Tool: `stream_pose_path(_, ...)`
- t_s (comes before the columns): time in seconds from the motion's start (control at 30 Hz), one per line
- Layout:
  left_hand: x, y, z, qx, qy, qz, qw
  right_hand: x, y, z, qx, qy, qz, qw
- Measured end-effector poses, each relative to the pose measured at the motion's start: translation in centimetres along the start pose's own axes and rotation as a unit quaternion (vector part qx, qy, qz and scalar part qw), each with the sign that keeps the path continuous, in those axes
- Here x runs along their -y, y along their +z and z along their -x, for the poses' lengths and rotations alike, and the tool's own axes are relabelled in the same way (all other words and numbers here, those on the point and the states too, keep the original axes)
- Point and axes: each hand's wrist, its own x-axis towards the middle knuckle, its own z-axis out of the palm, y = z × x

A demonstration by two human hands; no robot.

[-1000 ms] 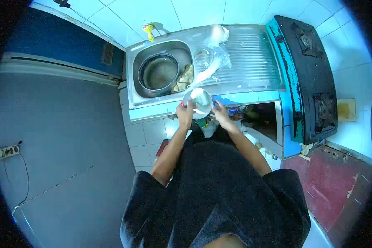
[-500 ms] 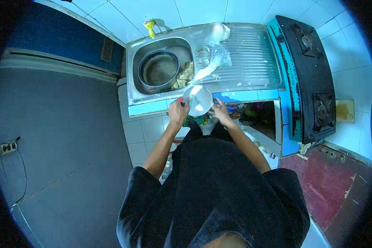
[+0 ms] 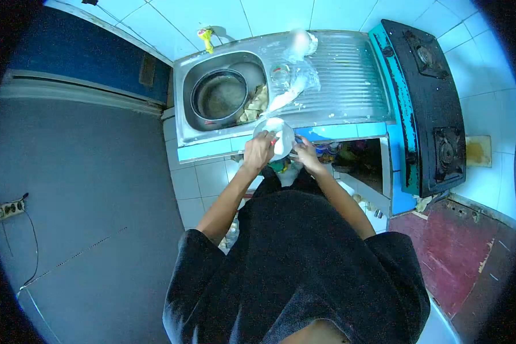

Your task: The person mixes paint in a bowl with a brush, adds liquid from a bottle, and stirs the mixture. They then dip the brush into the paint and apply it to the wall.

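A pale round bowl with white content is held at the front edge of the counter, close to my body. My right hand grips its right side, near a dark part that may be a handle. Over the bowl's left half, my left hand is closed on a small red-ended tool; the rest of that tool is too small to make out. Just beyond the bowl, a clear plastic bag with white matter at its mouth lies on the ribbed steel drainboard.
In the sink sit a dark round pan of cloudy water and a crumpled tan cloth. A yellow tap is above. A black two-burner stove stands to the right. Below the counter is an open cupboard.
My left hand has moved right and up from the bowl's left rim to over its inside, carrying the red-ended tool. My right hand and the bowl have hardly moved.
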Motion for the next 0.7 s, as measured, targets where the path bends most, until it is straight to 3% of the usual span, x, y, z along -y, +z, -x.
stream_pose_path(0.13, -1.1, 0.4, 0.8, 0.052, 0.006, 0.03, 0.998, -0.5, 0.1, -0.6, -0.019, -0.01, 0.063, 0.998)
stream_pose_path(0.2, -1.5, -0.1, 1.3, 0.026, 0.011, 0.035, 0.999, -0.8, 0.1, -0.6, -0.014, -0.018, 0.054, 0.998)
stream_pose_path(0.27, -1.7, -1.1, 1.4, 0.099, -0.034, 0.05, 0.993, -0.5, 0.2, -0.3, -0.009, -0.028, 0.045, 0.999)
stream_pose_path(0.33, -1.2, -1.4, 1.4, 0.099, -0.013, 0.064, 0.993, 0.7, 0.8, 0.6, -0.027, 0.002, 0.06, 0.998)
stream_pose_path(0.53, 0.9, -2.3, 0.2, 0.136, -0.177, 0.107, 0.969, -0.8, 0.3, -0.2, -0.006, -0.009, -0.006, 1.0)
stream_pose_path(0.7, 0.5, -1.5, -1.3, 0.167, -0.146, 0.099, 0.97, -1.2, 0.1, -0.4, -0.007, -0.046, 0.0, 0.999)
